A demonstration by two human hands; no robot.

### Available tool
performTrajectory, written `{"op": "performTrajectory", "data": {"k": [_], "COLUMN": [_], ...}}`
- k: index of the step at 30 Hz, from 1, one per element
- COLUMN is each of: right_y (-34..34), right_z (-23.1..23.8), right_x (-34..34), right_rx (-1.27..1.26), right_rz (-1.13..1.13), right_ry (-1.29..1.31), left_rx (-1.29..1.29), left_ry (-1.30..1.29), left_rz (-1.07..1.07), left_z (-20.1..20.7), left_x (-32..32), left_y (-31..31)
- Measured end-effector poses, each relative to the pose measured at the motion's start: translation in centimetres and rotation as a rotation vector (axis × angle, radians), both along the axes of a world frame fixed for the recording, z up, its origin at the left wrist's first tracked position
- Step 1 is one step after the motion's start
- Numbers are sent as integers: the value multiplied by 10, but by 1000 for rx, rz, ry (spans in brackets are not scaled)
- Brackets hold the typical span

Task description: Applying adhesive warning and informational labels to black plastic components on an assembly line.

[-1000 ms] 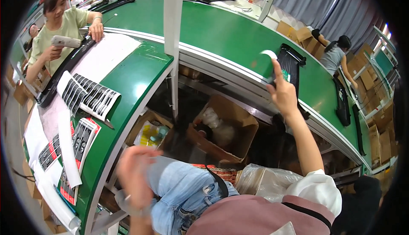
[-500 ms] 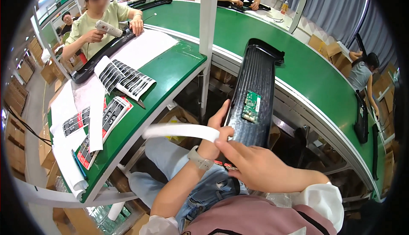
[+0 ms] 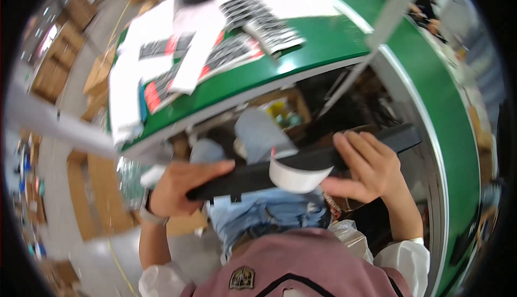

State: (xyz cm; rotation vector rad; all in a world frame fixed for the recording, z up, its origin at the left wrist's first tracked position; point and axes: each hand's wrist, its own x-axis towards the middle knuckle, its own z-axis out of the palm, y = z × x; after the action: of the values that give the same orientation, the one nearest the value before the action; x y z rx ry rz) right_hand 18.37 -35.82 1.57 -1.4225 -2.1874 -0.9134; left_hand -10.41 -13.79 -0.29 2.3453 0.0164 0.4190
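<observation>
A long black plastic panel [image 3: 253, 177] lies crosswise over my lap, its edge turned toward me. Gripping its left end is my left hand [image 3: 180, 186], thumb along the top. My right hand [image 3: 369, 165] is closed around the panel nearer its right end, fingers over the far side and thumb on the near side. A curved white strip [image 3: 299, 179] sticks out by the panel's middle, its right tip close to my right thumb. Whether the thumb pinches that strip, I cannot tell. The green circuit board on the panel is out of sight.
A green-topped table [image 3: 328, 36] ahead bears printed label sheets [image 3: 231, 52] and white paper [image 3: 126, 98]. Beyond it, a person's hand rests by another black part. A green curved conveyor [image 3: 458, 151] runs along my right. Cardboard boxes [image 3: 102, 189] stand on the floor at left.
The panel has swung from pointing away to lying crosswise. My left hand has moved left to its end, my right hand right along it. The view has turned and blurred.
</observation>
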Motion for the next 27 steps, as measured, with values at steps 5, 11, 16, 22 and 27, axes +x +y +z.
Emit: {"op": "performTrajectory", "data": {"k": [5, 11, 16, 22, 27], "right_y": [61, 87, 77, 108, 121], "right_z": [-92, -129, -84, -70, -75], "right_x": [0, -19, -65, -93, -93], "right_rx": [21, -329, -419, -662, -883], "right_rz": [188, 156, 375, 228, 18], "right_ry": [160, 545, 1111, 1318, 1851], "left_rx": [120, 76, -92, -557, -646], "left_ry": [100, 46, -25, -314, -290], "left_rz": [580, 747, 865, 746, 629], "left_z": [-61, -107, -112, -121, -123], "left_x": [-36, -54, -52, -61, -68], "left_y": [-3, -34, -24, -22, -17]}}
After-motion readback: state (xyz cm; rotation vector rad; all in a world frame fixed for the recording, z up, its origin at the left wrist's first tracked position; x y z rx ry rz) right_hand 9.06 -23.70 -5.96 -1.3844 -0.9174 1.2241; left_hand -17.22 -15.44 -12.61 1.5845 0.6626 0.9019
